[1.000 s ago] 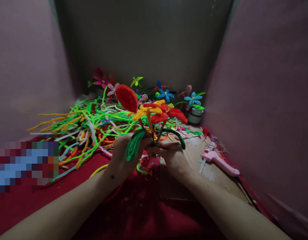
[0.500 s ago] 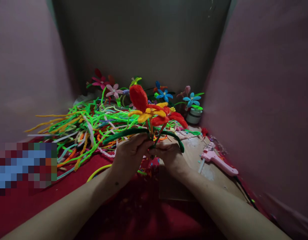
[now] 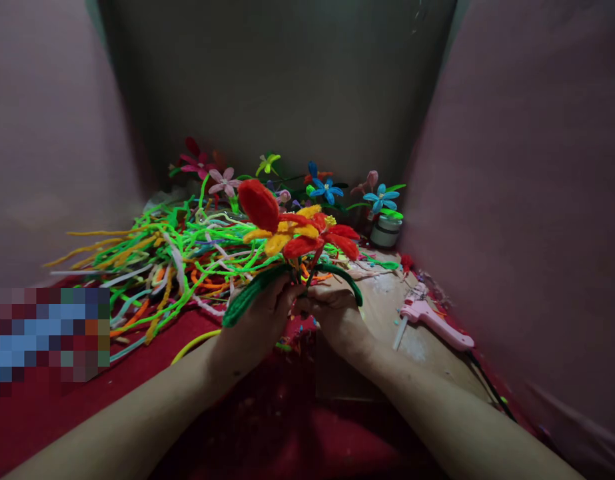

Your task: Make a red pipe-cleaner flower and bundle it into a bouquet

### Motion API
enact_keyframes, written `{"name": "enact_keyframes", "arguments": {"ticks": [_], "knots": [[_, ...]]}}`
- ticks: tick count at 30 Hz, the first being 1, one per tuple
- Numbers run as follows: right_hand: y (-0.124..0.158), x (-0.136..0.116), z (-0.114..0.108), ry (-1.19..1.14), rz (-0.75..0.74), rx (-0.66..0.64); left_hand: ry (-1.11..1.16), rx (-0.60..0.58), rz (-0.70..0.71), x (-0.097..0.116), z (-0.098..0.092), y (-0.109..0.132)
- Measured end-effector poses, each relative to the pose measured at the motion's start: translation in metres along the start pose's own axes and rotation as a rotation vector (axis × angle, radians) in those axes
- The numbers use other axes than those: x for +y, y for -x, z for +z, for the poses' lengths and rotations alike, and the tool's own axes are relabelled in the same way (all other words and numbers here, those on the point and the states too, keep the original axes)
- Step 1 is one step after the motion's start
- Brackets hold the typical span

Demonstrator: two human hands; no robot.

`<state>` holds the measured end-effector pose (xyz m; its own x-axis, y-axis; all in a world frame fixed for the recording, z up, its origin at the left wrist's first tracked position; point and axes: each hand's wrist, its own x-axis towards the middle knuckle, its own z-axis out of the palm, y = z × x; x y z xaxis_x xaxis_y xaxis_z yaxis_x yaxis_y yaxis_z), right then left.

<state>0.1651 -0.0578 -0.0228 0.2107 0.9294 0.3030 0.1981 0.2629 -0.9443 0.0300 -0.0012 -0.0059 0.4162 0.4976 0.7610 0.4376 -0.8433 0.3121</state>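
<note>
Both hands hold a pipe-cleaner flower [image 3: 292, 230] with red and yellow petals at the centre of the view. My left hand [image 3: 257, 320] is closed round the base of its stem, where a dark green leaf [image 3: 250, 295] juts out to the left. My right hand [image 3: 337, 313] pinches the stem from the right, below a second green leaf [image 3: 344, 279] that curves down over its fingers. The stem itself is mostly hidden by the fingers.
A heap of loose pipe cleaners [image 3: 157, 257], mostly bright green and orange, lies at the left on red cloth [image 3: 152, 363]. Finished small flowers [image 3: 327, 189] stand at the back beside a small jar [image 3: 386, 230]. A pink glue gun [image 3: 430, 320] rests on a board [image 3: 382, 313] at the right.
The flower has tilted and dropped a little. The left green leaf swung from pointing down, to level, to slanting down-left. Both hands stayed close together on the stem.
</note>
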Motion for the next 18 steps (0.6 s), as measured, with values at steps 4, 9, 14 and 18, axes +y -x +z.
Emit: {"name": "enact_keyframes", "arguments": {"ticks": [4,9,14,18], "knots": [[0.0,-0.003,0.0,-0.032,0.067,0.012,0.282,-0.099,-0.232,0.009,-0.007,-0.009],[0.0,-0.01,-0.004,-0.057,0.095,0.007,0.881,-0.389,-0.519,0.009,-0.013,-0.021],[0.001,-0.011,-0.006,0.016,0.018,-0.077,1.038,-0.551,-0.58,-0.002,-0.016,-0.028],[0.001,-0.012,-0.006,0.099,0.017,-0.093,0.828,-0.532,-0.454,0.0,-0.023,-0.031]]}}
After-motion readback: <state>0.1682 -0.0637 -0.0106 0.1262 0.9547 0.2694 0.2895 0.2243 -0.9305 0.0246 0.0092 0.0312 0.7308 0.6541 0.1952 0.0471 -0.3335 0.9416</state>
